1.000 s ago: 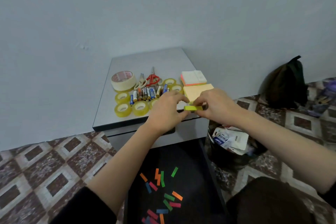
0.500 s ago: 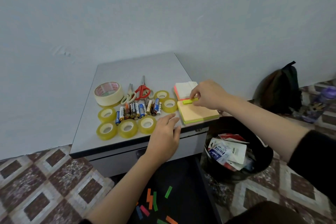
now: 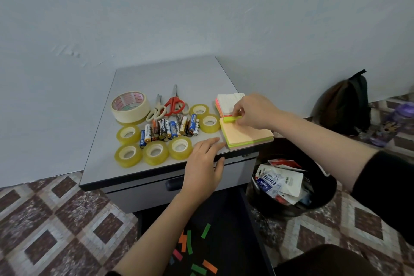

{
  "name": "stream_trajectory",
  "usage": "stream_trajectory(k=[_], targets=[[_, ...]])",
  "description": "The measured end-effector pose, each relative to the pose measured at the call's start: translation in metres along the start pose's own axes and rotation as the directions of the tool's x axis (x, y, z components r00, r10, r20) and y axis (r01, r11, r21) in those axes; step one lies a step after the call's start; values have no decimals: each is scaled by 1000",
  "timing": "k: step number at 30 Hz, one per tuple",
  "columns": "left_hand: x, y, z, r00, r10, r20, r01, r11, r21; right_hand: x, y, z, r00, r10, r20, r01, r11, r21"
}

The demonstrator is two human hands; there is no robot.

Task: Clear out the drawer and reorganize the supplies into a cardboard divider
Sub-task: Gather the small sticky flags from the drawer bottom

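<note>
On the cabinet top (image 3: 170, 74), most labels on the batteries (image 3: 168, 130) are too small to read. The open drawer (image 3: 228, 226) below runs off the lower edge, crossed by the left forearm, with loose coloured paper strips (image 3: 189, 242) inside. The left hand (image 3: 205, 168) lies flat at the cabinet's front edge, fingers straight, holding nothing. The right hand (image 3: 253, 111) half hides a white-topped sticky-note pad (image 3: 226, 102) and pinches a narrow yellow-green pad (image 3: 230, 119) at the far edge of the orange pad (image 3: 246, 134).
</note>
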State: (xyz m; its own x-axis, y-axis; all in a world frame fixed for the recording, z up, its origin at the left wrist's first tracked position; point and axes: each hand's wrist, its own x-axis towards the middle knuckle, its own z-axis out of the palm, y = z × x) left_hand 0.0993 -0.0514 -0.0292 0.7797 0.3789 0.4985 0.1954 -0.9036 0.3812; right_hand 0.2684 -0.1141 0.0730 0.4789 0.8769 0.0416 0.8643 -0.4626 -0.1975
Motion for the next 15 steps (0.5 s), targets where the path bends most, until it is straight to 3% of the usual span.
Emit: stream_trajectory(k=[15], targets=[[-4,0,1,1000,-9,-1,9,1000,-5,1,-6,-1,1000,4,8,-4,997,-75]])
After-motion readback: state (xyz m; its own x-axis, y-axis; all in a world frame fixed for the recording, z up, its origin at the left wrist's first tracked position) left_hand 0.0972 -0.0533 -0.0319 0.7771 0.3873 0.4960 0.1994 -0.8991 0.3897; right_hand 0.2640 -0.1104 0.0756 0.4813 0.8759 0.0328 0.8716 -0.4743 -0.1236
